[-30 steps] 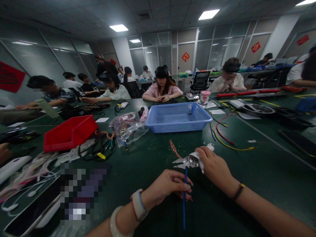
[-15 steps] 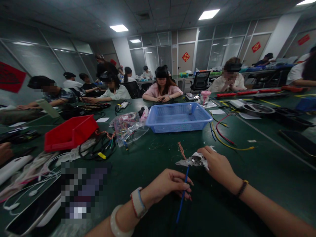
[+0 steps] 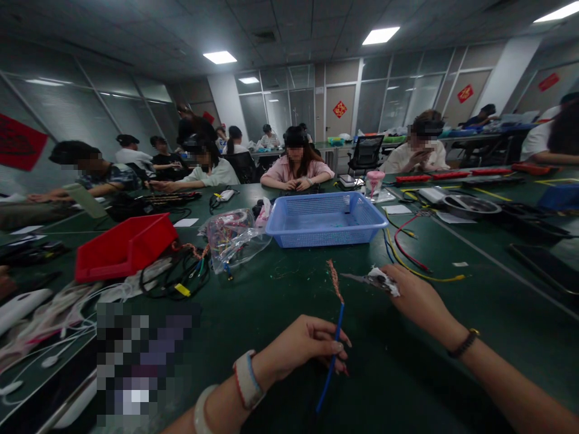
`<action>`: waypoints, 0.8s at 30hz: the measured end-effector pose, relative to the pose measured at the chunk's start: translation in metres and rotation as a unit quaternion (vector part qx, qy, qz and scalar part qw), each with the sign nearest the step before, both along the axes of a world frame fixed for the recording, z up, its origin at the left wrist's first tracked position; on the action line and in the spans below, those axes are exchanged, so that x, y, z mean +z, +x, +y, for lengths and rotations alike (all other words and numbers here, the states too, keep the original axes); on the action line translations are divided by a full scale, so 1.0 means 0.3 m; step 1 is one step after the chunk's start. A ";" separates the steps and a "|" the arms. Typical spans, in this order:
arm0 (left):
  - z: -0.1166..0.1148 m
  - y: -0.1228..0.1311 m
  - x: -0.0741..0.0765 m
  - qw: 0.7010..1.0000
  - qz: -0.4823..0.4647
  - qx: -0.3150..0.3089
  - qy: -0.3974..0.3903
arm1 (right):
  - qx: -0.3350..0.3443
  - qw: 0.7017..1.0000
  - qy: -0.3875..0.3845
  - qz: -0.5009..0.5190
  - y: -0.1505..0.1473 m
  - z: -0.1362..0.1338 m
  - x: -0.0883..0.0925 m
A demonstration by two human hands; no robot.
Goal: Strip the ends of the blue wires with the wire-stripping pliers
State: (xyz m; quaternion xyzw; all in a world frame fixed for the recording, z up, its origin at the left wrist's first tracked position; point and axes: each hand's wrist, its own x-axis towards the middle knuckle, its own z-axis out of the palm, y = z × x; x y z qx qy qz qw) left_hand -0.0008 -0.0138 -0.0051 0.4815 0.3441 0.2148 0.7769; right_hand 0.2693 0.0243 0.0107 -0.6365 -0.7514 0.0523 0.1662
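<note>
My left hand (image 3: 319, 340) pinches a blue wire (image 3: 335, 343) between thumb and fingers. The wire stands nearly upright, its lower end hanging below the hand. Bare frayed copper strands (image 3: 335, 280) stick out of its top end. In my right hand (image 3: 411, 295), the fingers are wrapped round wire strippers (image 3: 368, 278) with a pointed metal nose. Some white wrapping, like tissue or tape, covers part of the tool near my fingers. Its tip points left, close to the copper but apart from it. The tool's handles are hidden in my palm.
Beyond my hands stands a blue plastic basket (image 3: 325, 237). To its left are a clear bag of wires (image 3: 235, 238) and a red bin (image 3: 126, 247). Yellow and red wires (image 3: 434, 276) lie to the right. White earphone cords (image 3: 67, 325) lie at left. Several people sit across the table.
The wire strippers have come off the blue wire and moved right and slightly up with my right hand. The whole copper end now shows. My left hand still grips the wire.
</note>
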 end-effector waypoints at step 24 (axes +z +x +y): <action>0.005 0.006 -0.001 0.999 -0.033 0.023 0.002 | -0.093 0.940 0.145 -0.295 0.097 0.429 0.321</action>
